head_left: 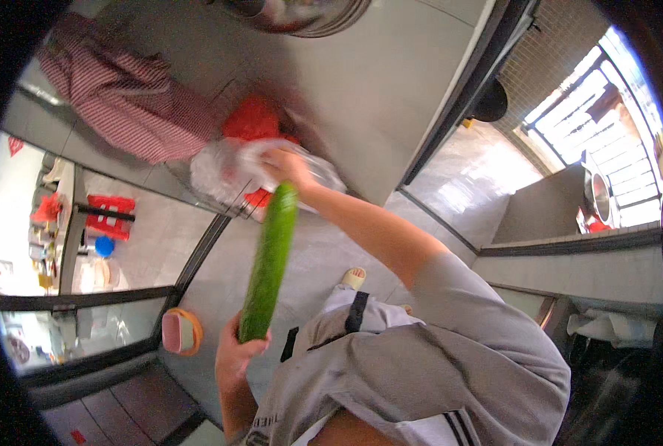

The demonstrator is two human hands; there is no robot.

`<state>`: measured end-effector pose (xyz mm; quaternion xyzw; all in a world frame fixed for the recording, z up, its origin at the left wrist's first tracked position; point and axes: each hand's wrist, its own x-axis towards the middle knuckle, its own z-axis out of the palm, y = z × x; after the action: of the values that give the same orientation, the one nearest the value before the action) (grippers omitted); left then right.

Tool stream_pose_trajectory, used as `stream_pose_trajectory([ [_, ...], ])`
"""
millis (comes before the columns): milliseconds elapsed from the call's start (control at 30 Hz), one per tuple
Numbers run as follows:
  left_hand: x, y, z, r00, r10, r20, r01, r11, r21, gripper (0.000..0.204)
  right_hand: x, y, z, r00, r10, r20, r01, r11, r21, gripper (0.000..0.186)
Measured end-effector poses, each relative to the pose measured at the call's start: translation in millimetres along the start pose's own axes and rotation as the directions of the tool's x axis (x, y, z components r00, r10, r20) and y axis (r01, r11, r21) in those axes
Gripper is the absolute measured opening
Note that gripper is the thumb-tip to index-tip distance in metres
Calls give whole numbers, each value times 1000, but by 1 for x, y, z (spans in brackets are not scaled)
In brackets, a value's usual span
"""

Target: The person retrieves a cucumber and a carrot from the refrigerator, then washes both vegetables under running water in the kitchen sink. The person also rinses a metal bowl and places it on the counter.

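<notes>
Left hand [235, 355] wraps your cucumber's [270, 260] near end, apparently leaving your right hand [290, 166] free at the plastic bag [211, 169]; right fingers blurred there, grip and openness indeterminable.

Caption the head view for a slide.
Left hand gripping a cucumber by one end, right hand at a plastic bag.

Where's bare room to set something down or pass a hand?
Free: grey floor seen between the cucumber and the yellow slipper; grey surface (level or upright unclear) between the plastic bag and the dark door frame. Crowded: around that bag, with the right hand, a red item and striped cloth.
</notes>
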<state>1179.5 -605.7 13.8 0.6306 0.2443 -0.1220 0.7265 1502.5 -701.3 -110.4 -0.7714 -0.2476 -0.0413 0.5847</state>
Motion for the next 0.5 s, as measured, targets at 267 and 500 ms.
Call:
stream_pose_trajectory([
  [267,14,-4,-23,995,55,-88,-63,994,-84,36,98,-31,49,989,136,58,-108,932,-347,91],
  [500,91,18,11,977,-63,206,-1,954,298,39,-123,19,-69,923,356,144,-380,901,209,32],
])
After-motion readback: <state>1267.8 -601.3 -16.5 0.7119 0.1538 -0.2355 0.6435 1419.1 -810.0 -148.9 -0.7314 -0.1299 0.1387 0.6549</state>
